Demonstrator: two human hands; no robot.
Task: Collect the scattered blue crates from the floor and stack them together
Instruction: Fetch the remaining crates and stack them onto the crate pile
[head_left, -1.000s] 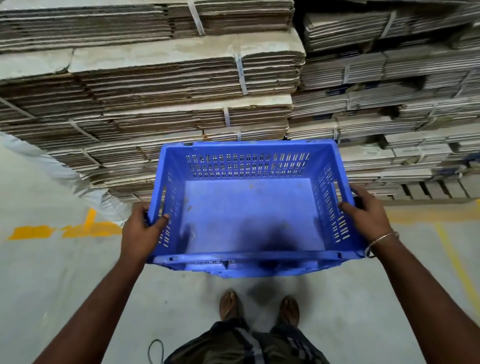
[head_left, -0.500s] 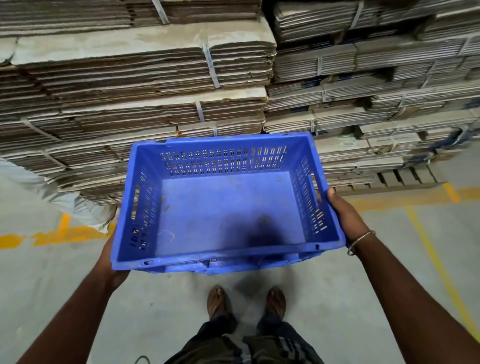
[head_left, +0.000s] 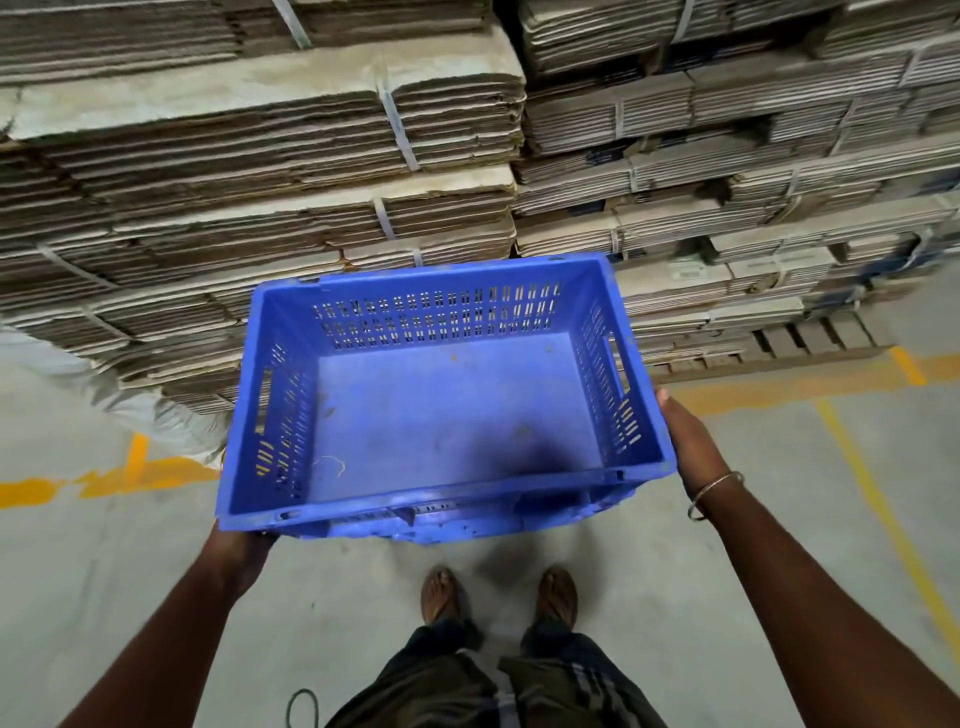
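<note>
**Blue crate carried at waist height before stacked cardboard**

A blue crate (head_left: 447, 405) was held in the air above the concrete floor (head_left: 779, 519), its open top facing the camera and its long near rim tilted slightly down toward the left. The inside held no goods; only a few specks and a pale thread lay on its bottom. Slotted vents ran along the far wall and both end walls, with a handle opening in each end wall.

The left hand (head_left: 236, 548) was under the crate's near left corner, supporting it from below; most of the hand was hidden by the crate, so how its fingers lay could not be told. The right hand (head_left: 688, 447) lay against the outside of the right end wall, with its fingers going out of sight beneath the crate; whether they curled around the edge could not be told. A metal bangle (head_left: 714, 493) circled the right wrist.

Below the crate, the person's two feet in sandals (head_left: 441, 595) stood on the floor. Behind the crate rose bundles of flattened cardboard (head_left: 260, 171), strapped with pale bands, and further bundles to the right rested on a wooden pallet (head_left: 810, 343). Yellow painted lines (head_left: 883, 519) crossed the floor on both sides.
</note>
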